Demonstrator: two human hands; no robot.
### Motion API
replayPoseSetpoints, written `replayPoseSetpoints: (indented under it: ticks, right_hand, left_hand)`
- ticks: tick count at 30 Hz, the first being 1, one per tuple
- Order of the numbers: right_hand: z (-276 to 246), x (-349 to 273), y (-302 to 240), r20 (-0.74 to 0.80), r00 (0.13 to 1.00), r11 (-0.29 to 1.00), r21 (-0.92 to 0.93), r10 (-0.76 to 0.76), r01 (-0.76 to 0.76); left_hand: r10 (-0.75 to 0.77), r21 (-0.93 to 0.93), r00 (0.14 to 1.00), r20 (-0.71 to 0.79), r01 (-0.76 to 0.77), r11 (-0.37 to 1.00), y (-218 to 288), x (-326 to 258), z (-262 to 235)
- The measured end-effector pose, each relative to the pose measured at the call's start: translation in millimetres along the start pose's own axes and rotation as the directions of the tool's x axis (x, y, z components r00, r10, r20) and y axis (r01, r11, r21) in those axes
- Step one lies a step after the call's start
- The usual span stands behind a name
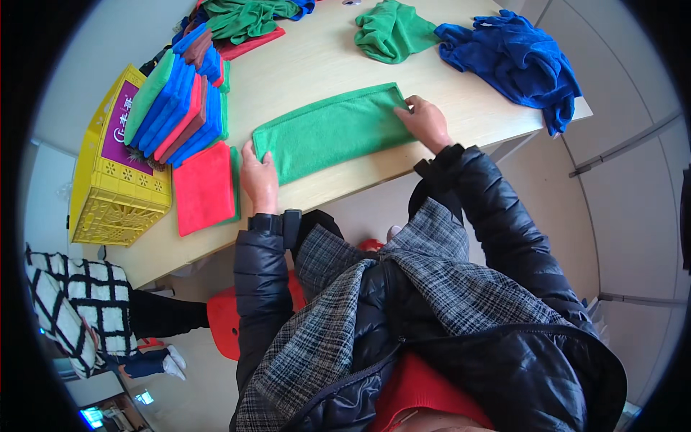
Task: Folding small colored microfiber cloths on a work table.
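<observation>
A green towel (327, 133), folded into a long strip, lies across the table before me. My left hand (259, 176) grips its left end, the thumb on top and the fingers at the edge. At the opposite end my right hand (426, 124) pinches the cloth near the corner between thumb and fingers. Beside my left hand is a flat folded red towel (204, 189) resting over a green one (235, 183). Behind these, a stack of folded towels (176, 108) in blue, red, brown and green leans against the yellow crate.
The yellow plastic crate (122, 187) stands at the table's left side. Crumpled at the back are a green cloth (392, 32), a blue cloth (511, 61) hanging over the right edge, and more green cloths (245, 18). Another person's checked sleeve (101, 295) shows at lower left, near a red stool (223, 317).
</observation>
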State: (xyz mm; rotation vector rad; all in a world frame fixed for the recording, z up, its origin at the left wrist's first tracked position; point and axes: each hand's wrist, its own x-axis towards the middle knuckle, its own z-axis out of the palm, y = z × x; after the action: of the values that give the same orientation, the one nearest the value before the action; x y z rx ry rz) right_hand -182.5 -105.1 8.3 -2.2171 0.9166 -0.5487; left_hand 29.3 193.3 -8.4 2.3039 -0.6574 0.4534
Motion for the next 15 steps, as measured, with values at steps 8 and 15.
replayPoseSetpoints:
  ticks: [8,15]
  right_hand:
    - [8.3,-33.7,1.8,-0.198,0.962,0.936,-0.331,-0.191,0.117]
    - [0.5,-43.2,11.7,-0.186,0.966,0.923,-0.373,-0.180,0.100]
  left_hand:
    - [-0.008,0.172,0.998,0.065,-0.003,0.985,15.6,-33.4,-22.1]
    - [-0.035,0.251,0.996,0.085,0.012,0.968,23.8,-49.3,-33.3]
